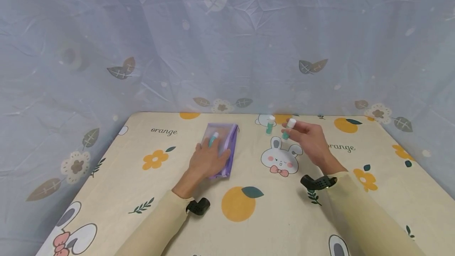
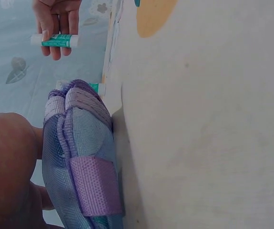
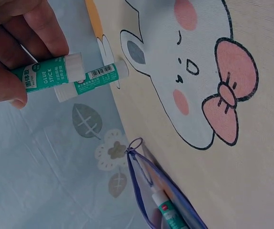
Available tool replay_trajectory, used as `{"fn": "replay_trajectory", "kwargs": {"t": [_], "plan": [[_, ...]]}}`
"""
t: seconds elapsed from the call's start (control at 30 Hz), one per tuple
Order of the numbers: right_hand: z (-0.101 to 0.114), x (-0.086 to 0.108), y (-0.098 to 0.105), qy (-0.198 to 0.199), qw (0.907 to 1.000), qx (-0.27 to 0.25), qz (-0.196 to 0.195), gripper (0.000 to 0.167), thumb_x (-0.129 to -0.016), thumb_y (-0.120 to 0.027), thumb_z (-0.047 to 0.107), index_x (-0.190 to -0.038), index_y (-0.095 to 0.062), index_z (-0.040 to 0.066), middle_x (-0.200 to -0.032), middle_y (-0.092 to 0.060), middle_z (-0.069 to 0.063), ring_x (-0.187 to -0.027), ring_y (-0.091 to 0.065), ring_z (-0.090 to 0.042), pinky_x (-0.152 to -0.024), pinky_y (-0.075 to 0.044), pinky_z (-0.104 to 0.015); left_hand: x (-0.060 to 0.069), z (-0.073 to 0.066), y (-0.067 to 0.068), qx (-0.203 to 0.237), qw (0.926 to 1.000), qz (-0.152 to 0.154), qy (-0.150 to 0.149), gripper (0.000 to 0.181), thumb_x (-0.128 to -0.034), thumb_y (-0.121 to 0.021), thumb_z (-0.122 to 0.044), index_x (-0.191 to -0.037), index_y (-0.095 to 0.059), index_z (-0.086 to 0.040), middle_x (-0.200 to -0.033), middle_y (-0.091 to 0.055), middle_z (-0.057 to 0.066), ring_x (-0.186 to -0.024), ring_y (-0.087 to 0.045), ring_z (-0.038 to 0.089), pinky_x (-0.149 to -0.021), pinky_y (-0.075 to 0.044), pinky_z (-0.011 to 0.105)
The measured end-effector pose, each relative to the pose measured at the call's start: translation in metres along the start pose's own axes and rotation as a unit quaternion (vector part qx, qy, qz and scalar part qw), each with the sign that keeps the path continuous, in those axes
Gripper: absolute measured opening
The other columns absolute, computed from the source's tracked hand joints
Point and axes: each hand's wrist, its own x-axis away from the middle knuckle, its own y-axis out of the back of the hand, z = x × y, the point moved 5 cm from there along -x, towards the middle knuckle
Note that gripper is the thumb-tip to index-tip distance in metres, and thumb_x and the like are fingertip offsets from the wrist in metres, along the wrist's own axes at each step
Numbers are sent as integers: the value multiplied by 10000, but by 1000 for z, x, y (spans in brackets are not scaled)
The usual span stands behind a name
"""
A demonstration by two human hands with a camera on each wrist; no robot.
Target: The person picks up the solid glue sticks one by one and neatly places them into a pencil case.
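Two cream sleeves [image 1: 362,216] extend from seven and five o'clock over one printed tablecloth [image 1: 281,228], where one purple-trimmed mesh pouch [image 1: 232,145], long axis roughly six to twelve, lies beneath the left hand [image 1: 209,159], whose fingers are spread. At half past two from the pouch, the right hand [image 1: 313,140] pinches one glue stick [image 3: 46,74], its white cap leaning toward one o'clock. Of three such green-labelled cylinders, a second glue stick [image 1: 269,126] stands upright at the held one's nine o'clock, and a third glue stick [image 3: 169,210] shows inside the pouch, cap also toward one.
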Motion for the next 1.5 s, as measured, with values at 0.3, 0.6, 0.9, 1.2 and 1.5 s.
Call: {"fn": "replay_trajectory", "kwargs": {"t": [0.3,0.6,0.9,1.2,1.5], "plan": [[1,0,-2,6,10000,-19,18,492,-1073,-641,351,-1494,-618,98,-1474,-669,-132,-1427,-585,-344,-1217,-423,-559,-1,0,-1,-62,9999,-76,-46,685,-1074,-468,-504,-1645,-390,-134,-1702,-311,270,-1501,-363,550,-1184,-379,660],[4,-1,-4,56,9999,-52,84,495,-1068,-652,347,-1499,-614,106,-1466,-677,-122,-1414,-600,-338,-1211,-435,-551,0,-1,-1,-131,9998,-80,-85,669,-1081,-470,-488,-1634,-404,-118,-1666,-361,275,-1445,-419,541,-1148,-416,642],[8,-1,-8,158,9998,-23,91,463,-1074,-644,324,-1479,-632,100,-1458,-680,-138,-1401,-612,-351,-1206,-437,-559,1,-1,-1,-167,9998,-100,-108,662,-1082,-466,-484,-1630,-409,-117,-1663,-365,278,-1447,-420,543,-1144,-419,644],[9,-2,-10,138,9998,4,161,474,-1070,-650,338,-1483,-630,106,-1453,-681,-143,-1421,-591,-363,-1233,-380,-602,1,0,0,-156,9997,-169,-113,661,-1076,-478,-485,-1623,-421,-119,-1647,-383,280,-1432,-427,549,-1139,-420,652],[13,-2,-8,107,9998,58,160,429,-1074,-641,328,-1452,-664,128,-1496,-655,-121,-1432,-574,-356,-1223,-399,-588,-1,-1,1,-191,9996,-142,-137,672,-1075,-477,-494,-1634,-406,-128,-1653,-375,276,-1432,-427,544,-1142,-419,646]]}}
